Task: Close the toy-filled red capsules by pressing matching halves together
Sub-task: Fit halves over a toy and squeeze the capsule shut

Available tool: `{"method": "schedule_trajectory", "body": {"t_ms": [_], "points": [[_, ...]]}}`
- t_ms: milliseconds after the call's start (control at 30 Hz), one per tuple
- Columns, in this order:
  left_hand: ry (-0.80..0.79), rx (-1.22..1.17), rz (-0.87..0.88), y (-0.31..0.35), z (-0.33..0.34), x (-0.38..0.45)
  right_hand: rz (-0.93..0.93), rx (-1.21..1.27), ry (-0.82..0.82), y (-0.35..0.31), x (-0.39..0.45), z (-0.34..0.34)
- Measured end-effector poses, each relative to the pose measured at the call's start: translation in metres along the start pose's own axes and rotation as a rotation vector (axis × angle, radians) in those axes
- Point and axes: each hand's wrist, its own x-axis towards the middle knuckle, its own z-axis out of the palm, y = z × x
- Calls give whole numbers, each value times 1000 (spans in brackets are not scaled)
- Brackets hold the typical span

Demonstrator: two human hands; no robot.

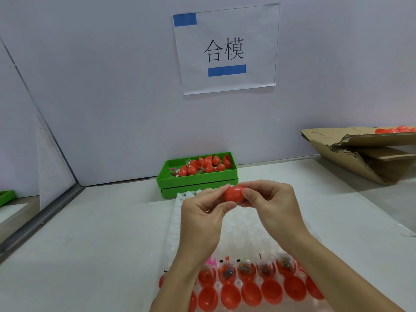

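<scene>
Red capsule [234, 194] pinched end to end, left hand [202, 212] and right hand [270, 203] fingers curled, above white tray [177, 221].

Factory assembly bench; wall sign [226, 49] labels station; parts tray [198, 176]; cardboard box [360, 154].

Lighting: bright, even, diffuse; only faint shadows are cast on the white table [90, 244]. Small glare is seen on the red capsule [234, 194]. Wide-angle bending is noted at the edges. The white tray [177, 212] is washed out, detail lost.
</scene>
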Motion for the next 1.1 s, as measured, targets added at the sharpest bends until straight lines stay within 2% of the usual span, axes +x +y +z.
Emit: {"method": "schedule_trajectory", "body": {"t_ms": [300,867,1100], "points": [[83,-32,-69,-4,2,-1,32,-6,-53,4,-1,2],[49,-28,-59,1,-2,1,84,41,-51,3,0,1],[34,88,-23,-3,0,1,51,-19,-53,3,0,1]]}}
